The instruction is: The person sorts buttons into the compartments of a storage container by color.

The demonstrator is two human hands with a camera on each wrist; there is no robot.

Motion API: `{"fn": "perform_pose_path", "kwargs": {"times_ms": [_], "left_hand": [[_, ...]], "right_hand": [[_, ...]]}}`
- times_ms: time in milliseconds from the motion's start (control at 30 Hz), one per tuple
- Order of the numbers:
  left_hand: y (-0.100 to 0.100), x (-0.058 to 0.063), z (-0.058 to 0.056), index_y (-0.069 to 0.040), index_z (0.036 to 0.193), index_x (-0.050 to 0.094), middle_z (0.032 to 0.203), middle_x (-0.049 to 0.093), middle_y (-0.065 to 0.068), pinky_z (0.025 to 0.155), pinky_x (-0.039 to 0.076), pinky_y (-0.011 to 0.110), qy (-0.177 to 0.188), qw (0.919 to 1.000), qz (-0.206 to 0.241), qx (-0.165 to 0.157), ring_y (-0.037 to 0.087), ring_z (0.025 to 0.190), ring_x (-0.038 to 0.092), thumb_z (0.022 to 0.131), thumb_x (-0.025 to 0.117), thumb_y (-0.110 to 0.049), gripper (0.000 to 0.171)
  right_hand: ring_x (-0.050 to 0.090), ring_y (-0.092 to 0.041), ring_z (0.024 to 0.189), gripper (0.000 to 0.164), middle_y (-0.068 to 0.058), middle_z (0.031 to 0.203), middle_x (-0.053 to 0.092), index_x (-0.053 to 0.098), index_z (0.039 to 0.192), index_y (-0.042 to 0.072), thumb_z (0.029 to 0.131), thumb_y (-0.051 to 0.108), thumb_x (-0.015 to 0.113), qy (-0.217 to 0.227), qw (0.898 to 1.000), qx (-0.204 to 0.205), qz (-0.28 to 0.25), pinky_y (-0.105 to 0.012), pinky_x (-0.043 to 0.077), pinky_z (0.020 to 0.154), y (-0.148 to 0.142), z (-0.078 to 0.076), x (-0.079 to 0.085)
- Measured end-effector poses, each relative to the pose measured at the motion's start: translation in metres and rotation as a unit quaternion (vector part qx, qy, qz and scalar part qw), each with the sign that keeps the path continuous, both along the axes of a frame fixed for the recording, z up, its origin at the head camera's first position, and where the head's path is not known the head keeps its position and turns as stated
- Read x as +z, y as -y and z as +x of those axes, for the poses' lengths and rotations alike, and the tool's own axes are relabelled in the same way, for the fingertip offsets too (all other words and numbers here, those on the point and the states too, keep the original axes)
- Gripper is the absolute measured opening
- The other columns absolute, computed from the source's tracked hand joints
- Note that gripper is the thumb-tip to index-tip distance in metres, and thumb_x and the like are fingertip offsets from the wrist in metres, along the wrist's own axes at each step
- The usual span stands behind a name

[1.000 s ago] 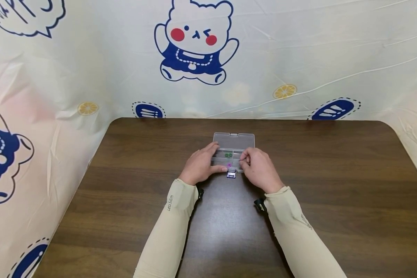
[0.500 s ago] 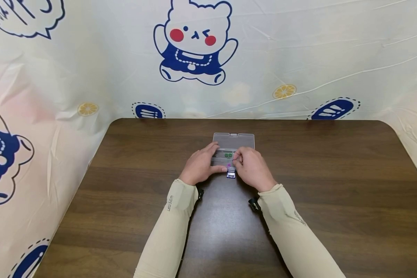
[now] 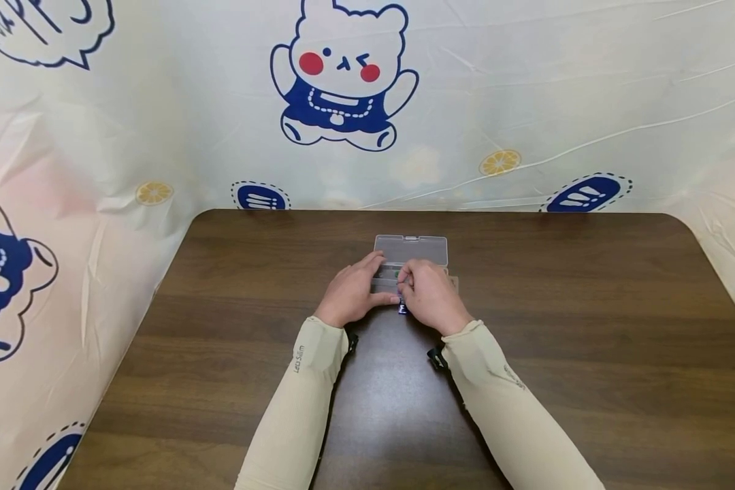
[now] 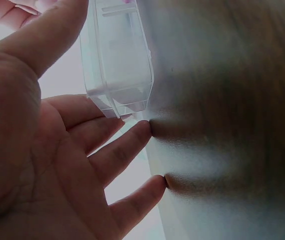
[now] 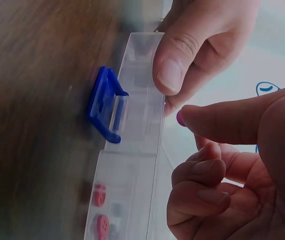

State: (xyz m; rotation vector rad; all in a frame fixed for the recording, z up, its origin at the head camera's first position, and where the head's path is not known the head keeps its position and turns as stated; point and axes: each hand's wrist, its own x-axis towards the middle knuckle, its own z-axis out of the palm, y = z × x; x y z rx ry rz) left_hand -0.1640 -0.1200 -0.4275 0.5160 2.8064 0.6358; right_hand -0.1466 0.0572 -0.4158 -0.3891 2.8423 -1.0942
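A clear plastic compartment box (image 5: 138, 122) lies on the table with its lid (image 3: 412, 250) raised toward the back. My left hand (image 3: 354, 291) holds the box at its left end, thumb on the front wall and fingers around the far side. Two of its fingertips touch the tabletop in the left wrist view. Over the middle of the box, my right hand (image 3: 431, 294) pinches a small pink button (image 5: 180, 118) between thumb and forefinger; only its edge shows. Red buttons (image 5: 102, 226) lie in a right-hand compartment. The head view has most of the box's inside hidden behind my right hand.
A blue latch (image 5: 98, 107) hangs from the front wall of the box. The dark wooden table (image 3: 220, 361) reaches back to a printed curtain (image 3: 465, 102), which also hangs along the left side.
My right hand has moved left across the box, from its right-hand compartments to the middle, and now covers the green and pink buttons seen earlier. The left hand stays where it was.
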Motion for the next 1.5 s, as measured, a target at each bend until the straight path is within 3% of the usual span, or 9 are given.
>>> {"fn": "perform_pose_path", "kwargs": {"times_ms": [833,1500], "left_hand": [[0.001,0.001,0.001,0.000,0.152,0.041,0.158,0.039,0.013,0.115,0.034,0.052,-0.018,0.9998,-0.004,-0.012,0.029,0.141,0.043,0.090,0.076,-0.041,0.082],[0.001,0.001,0.001,-0.001,0.153,0.039,0.159,0.037,0.013,0.117,0.031,0.052,-0.005,0.9999,-0.008,-0.006,0.028,0.143,0.040,0.090,0.075,-0.041,0.083]], "right_hand": [[0.059,-0.021,0.079,0.006,-0.004,0.083,0.061,0.066,0.087,0.009,0.092,0.007,0.069,-0.002,1.000,0.008,0.011,-0.037,0.051,0.075,0.015,-0.009,-0.007],[0.058,-0.021,0.080,0.005,-0.004,0.084,0.061,0.066,0.089,0.009,0.093,0.007,0.067,0.004,1.000,0.013,0.017,-0.037,0.051,0.076,0.015,-0.009,-0.006]]}}
